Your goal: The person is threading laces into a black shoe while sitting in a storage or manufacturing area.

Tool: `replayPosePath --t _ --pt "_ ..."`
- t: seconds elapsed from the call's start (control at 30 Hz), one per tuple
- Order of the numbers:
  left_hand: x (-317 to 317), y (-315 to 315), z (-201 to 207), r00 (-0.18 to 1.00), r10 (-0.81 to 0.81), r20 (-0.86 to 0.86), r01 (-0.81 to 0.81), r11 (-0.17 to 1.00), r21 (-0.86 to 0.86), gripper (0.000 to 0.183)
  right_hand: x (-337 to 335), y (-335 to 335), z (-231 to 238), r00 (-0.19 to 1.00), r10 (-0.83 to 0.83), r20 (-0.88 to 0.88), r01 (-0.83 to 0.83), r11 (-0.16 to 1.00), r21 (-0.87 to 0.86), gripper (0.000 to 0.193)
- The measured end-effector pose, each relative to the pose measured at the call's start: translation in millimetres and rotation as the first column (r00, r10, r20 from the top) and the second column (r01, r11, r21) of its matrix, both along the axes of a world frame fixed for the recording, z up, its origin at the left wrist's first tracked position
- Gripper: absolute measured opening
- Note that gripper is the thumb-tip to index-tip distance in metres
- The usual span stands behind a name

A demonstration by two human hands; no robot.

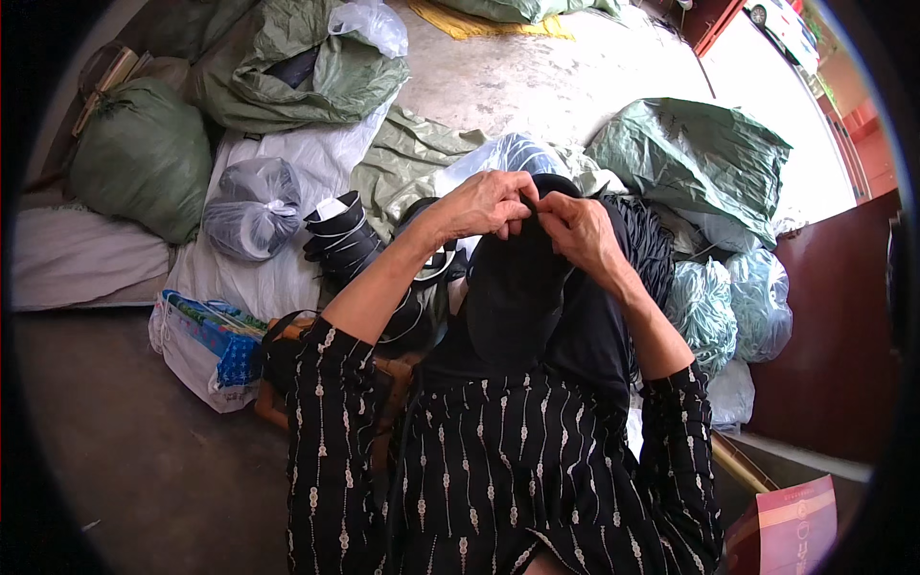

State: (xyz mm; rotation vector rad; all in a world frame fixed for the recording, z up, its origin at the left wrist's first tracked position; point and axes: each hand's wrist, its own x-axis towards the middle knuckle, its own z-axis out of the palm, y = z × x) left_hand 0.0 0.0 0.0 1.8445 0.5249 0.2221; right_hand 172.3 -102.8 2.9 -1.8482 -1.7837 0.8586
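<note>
A black, rounded cloth piece shaped like a cap (517, 302) lies over my lap, dark against my black trousers. At its far end my left hand (484, 204) is closed, thumb and fingers pinched at the edge. My right hand (583, 235) pinches right beside it, the fingertips of both hands nearly touching. What lies between the fingertips is too small and dark to make out. Just right of my right hand hangs a thick bundle of black cords (644, 235). To the left stands a stack of black curved pieces (340, 240) tied with white string.
Clear plastic bags of pale teal cords (704, 311) sit at the right by a dark red door panel (824, 335). Green woven sacks (139, 158) stand at the left, another (690, 158) at the right. A white-and-blue bag (206, 350) rests by my left elbow.
</note>
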Motion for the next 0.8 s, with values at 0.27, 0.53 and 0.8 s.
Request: replayPosePath --t 0.27,0.53,0.8 --pt "-2 -11 5 0.999 0.052 0.004 -0.052 0.999 -0.002 0.015 125 -40 7 0.76 -0.638 0.127 0.436 0.644 0.629 0.01" --pt "-10 -27 -1 0.925 0.342 0.164 -0.2 0.807 -0.555 0.029 125 -120 -42 0.322 -0.297 -0.899 0.615 0.787 -0.04 0.045" --pt "-18 -58 -9 0.538 0.768 0.347 0.062 0.374 -0.925 0.029 115 -183 -43 0.344 -0.432 -0.834 0.539 0.818 -0.201 0.025"
